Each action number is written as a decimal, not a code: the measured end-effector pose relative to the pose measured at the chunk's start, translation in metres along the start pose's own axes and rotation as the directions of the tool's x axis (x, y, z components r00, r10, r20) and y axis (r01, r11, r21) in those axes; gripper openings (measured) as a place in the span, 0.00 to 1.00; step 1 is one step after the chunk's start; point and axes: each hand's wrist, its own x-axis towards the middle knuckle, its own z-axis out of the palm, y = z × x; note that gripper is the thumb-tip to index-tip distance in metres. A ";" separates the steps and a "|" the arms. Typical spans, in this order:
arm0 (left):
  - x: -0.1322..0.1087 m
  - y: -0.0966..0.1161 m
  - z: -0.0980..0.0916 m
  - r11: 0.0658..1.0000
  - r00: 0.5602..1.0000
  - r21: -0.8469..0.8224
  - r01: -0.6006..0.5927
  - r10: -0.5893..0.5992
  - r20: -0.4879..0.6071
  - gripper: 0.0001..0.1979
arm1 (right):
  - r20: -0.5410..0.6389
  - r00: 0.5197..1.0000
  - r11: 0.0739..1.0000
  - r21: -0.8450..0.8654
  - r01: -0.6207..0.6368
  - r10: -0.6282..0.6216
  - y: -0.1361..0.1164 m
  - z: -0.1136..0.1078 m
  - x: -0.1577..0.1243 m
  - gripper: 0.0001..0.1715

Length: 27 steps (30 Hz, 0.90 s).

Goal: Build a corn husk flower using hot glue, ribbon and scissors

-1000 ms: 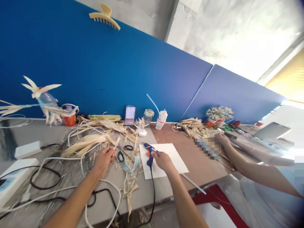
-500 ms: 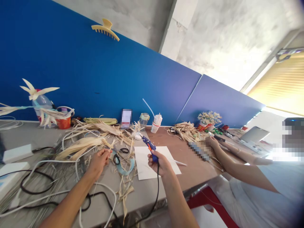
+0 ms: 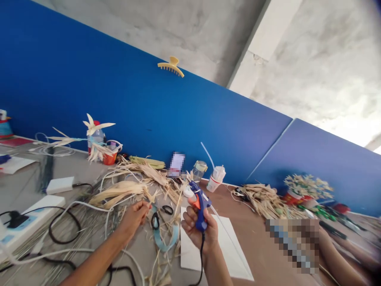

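My left hand (image 3: 138, 216) is closed in a pinch above the cluttered table. A small pale piece of corn husk (image 3: 152, 196) pokes out at its fingertips. My right hand (image 3: 190, 224) is wrapped round a blue glue gun (image 3: 203, 212) with an orange trigger, nozzle pointing up and away. A long whitish glue stick (image 3: 228, 224) runs back from behind the gun, and a black cord hangs from its handle. Below the gun lies a white sheet (image 3: 190, 258). Black-handled scissors (image 3: 155, 221) and a light blue ribbon-like strip (image 3: 166, 245) lie between my hands.
Corn husks (image 3: 119, 190) and thin stems cover the left side. A power strip (image 3: 29, 222) with cables lies at far left. Along the blue partition (image 3: 133, 111) stand a phone (image 3: 177, 163), jar (image 3: 199, 171) and paper cup (image 3: 214, 184). Another person's arm (image 3: 336, 250) reaches in at right.
The view has swung left, so things sit farther right and lower. My right hand has turned the glue gun more upright. My left hand keeps its pinch.
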 end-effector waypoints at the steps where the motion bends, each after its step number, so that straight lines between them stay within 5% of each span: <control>1: 0.000 -0.001 0.000 1.000 1.000 0.000 -0.001 0.001 -0.006 0.13 | -0.005 1.000 0.998 -0.062 -0.015 0.015 0.004 0.000 0.005 0.22; 6: 0.003 -0.001 0.000 0.996 0.999 0.088 0.002 0.002 -0.043 0.13 | -0.066 0.995 0.931 -0.362 0.040 -0.068 0.020 -0.004 0.022 0.22; 12: 0.001 0.005 0.001 0.985 0.998 0.172 0.005 0.006 -0.069 0.13 | -0.066 0.998 0.780 -0.625 -0.033 -0.011 0.033 -0.013 0.016 0.16; 21: 0.001 0.006 -0.001 0.991 0.998 0.136 0.017 -0.007 -0.070 0.13 | -0.239 0.971 0.614 -0.762 -0.207 0.031 0.042 -0.018 0.014 0.19; 27: 0.002 0.004 -0.002 0.990 0.997 0.139 0.015 -0.005 -0.072 0.12 | -0.198 0.980 0.421 -0.888 -0.185 0.013 0.047 -0.021 0.010 0.16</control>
